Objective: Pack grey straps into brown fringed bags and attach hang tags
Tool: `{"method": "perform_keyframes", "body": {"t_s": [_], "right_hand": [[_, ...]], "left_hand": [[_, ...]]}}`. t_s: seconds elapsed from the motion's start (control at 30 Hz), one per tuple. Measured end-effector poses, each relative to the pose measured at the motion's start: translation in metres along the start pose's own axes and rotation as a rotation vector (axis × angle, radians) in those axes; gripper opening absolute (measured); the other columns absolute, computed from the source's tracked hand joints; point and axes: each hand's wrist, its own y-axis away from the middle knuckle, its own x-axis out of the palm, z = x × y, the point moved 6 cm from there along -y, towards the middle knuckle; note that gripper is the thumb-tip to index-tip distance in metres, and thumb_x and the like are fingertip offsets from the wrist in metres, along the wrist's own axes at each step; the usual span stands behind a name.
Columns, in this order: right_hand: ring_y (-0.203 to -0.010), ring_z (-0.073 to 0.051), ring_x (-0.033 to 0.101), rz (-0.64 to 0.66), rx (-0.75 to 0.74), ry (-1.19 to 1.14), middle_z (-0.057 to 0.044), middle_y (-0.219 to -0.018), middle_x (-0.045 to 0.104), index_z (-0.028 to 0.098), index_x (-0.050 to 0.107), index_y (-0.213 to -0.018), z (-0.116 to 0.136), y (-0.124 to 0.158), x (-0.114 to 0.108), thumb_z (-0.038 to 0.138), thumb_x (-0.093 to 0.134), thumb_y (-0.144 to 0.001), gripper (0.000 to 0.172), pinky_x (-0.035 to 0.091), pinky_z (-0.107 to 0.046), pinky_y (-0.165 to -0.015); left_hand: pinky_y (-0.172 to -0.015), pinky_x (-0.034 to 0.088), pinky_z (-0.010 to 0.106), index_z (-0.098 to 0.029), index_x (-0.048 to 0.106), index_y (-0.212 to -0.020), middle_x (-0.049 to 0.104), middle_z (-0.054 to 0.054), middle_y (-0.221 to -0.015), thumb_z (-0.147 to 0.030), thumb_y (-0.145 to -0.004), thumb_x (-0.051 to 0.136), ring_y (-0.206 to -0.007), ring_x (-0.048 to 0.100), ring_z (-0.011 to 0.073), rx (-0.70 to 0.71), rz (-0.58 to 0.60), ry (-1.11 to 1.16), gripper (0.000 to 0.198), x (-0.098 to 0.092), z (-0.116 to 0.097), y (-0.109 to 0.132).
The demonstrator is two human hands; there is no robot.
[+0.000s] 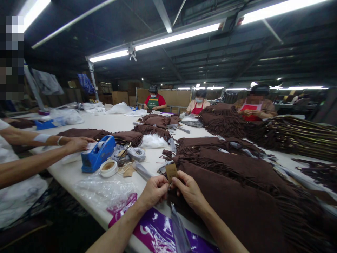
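Note:
In the head view my left hand (156,189) and my right hand (190,189) meet in front of me, fingers pinched. Between them a brown cardboard hang tag (171,172) stands upright, its lower edge by my right thumb. My left fingertips pinch a thin light string (170,185) below the tag. Under and beside my right hand lies a dark brown fringed suede bag (231,196). A grey plastic-wrapped strip (179,228) hangs or lies just below my hands, over a purple plastic bag (158,228).
A blue tape dispenser (98,154), a tape roll (108,168) and loose tags (129,171) lie to the left. A co-worker's hands (79,144) reach in beside the dispenser. More brown bags (155,121) pile up across the white table (105,121). Several people sit at the far side.

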Motion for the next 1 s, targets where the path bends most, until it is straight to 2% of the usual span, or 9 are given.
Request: {"method": "perform_keyframes", "body": {"t_s": [0.43, 1.0], "right_hand": [[-0.049, -0.01, 0.047, -0.019, -0.012, 0.028, 0.003, -0.064, 0.059, 0.019, 0.059, -0.079, -0.0026, -0.0005, -0.0014, 0.039, 0.055, -0.081, 0.022, 0.038, -0.022, -0.045], [-0.052, -0.013, 0.052, -0.052, 0.002, 0.023, 0.002, -0.063, 0.061, 0.02, 0.061, -0.076, 0.0003, 0.0006, -0.0027, 0.04, 0.057, -0.08, 0.021, 0.041, -0.024, -0.048]], "left_hand": [[-0.031, 0.03, 0.015, -0.018, 0.051, -0.07, 0.05, -0.007, -0.04, -0.043, -0.071, 0.056, -0.03, 0.039, 0.006, -0.017, 0.016, 0.009, 0.025, 0.0008, 0.0006, -0.0008], [-0.032, 0.031, 0.015, -0.018, 0.05, -0.068, 0.049, -0.007, -0.043, -0.04, -0.072, 0.058, -0.032, 0.04, 0.0059, 0.02, -0.02, -0.002, 0.023, -0.0018, 0.0007, 0.0003]]}}
